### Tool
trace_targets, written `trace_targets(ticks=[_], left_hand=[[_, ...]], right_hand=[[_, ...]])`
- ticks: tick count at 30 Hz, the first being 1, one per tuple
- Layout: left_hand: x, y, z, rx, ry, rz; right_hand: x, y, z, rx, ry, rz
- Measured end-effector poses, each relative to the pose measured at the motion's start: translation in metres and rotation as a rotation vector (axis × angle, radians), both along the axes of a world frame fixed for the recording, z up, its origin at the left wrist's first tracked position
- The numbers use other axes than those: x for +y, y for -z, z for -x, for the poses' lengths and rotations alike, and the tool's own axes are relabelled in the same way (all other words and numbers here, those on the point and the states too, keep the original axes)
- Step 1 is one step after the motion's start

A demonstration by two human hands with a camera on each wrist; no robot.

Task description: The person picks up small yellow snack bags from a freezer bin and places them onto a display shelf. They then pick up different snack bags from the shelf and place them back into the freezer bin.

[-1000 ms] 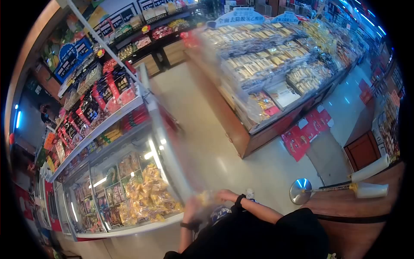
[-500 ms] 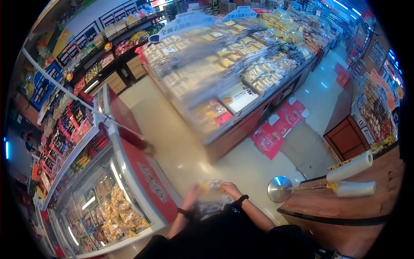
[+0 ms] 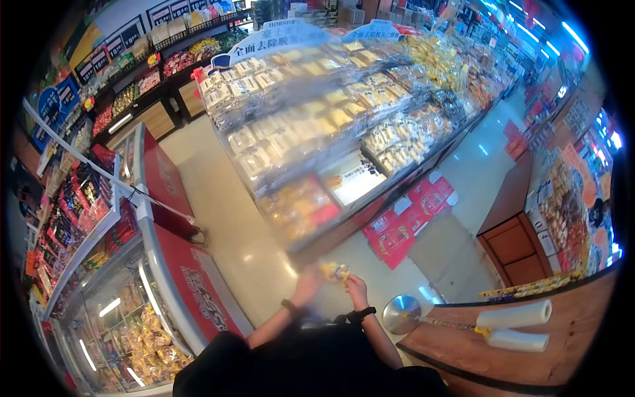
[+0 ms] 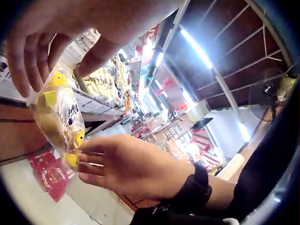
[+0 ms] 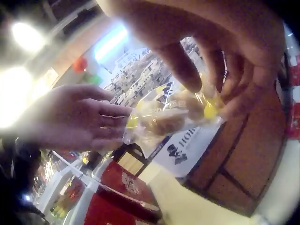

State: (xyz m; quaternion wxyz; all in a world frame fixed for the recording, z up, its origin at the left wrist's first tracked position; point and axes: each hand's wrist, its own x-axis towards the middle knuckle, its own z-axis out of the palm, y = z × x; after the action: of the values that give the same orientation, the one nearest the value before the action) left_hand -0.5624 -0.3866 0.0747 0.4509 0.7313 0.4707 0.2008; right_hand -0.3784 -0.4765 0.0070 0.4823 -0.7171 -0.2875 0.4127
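From the right hand [image 3: 358, 292], the small clear packet [image 3: 335, 270] lies toward ten to eleven o'clock in the head view; from the left hand [image 3: 306, 288], it lies toward two o'clock. Its long axis runs roughly from ten to four, with the four o'clock end at the right hand, which is the nearer of the two. The right hand pinches that end, its thumb and fingers bent round the wrapper's yellow part. The left hand is unclenched, its fingers fairly straight and pointing at the opposite end in the right wrist view. Whether the fingertips touch the wrapper there or sit just beside it, I cannot tell.

Beyond both hands, toward twelve o'clock, stands the display stand [image 3: 316, 247] with its wrapped goods. The freezer [image 3: 192, 279] is toward nine to ten, and the counter [image 3: 430, 341] with its white rolls [image 3: 514, 313] toward four.

The left hand is smeared in the head view, and so is the near corner of the display stand. The right hand's farther fingertips are partly behind the packet in the right wrist view. Something pale brown shows through the wrapper, but glare and folds hide what it is, and its print is too unclear to read.
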Motion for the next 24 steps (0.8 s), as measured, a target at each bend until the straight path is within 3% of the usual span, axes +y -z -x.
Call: trace_targets(ticks=[2,5,7,11,16,18,19,24], left_hand=[[0.033,-0.006,-0.019,0.02,0.008,-0.035],[0.067,-0.043,-0.037,-0.183,-0.08,-0.331],[0.092,-0.021,-0.045,-0.164,-0.084,-0.1],[0.116,0.011,-0.046,-0.081,-0.117,-0.033],[0.14,-0.006,-0.042,-0.037,-0.087,0.118],[0.148,0.041,-0.05,-0.069,-0.167,-0.029],[0.149,0.058,-0.053,-0.082,-0.211,-0.1],[0.163,0.042,-0.053,0.056,-0.212,0.142]], right_hand=[[0.032,-0.002,-0.021,-0.096,-0.036,-0.017],[0.076,-0.016,-0.043,-0.437,-0.154,-0.004],[0.106,-0.008,-0.058,-0.446,-0.142,-0.074],[0.156,-0.027,-0.064,-0.431,-0.281,-0.052],[0.209,-0.014,-0.083,-0.541,-0.475,0.081],[0.23,-0.053,-0.069,-0.508,-0.504,0.121],[0.236,-0.04,-0.072,-0.486,-0.522,0.099],[0.267,0.012,-0.083,-0.467,-0.626,-0.053]])
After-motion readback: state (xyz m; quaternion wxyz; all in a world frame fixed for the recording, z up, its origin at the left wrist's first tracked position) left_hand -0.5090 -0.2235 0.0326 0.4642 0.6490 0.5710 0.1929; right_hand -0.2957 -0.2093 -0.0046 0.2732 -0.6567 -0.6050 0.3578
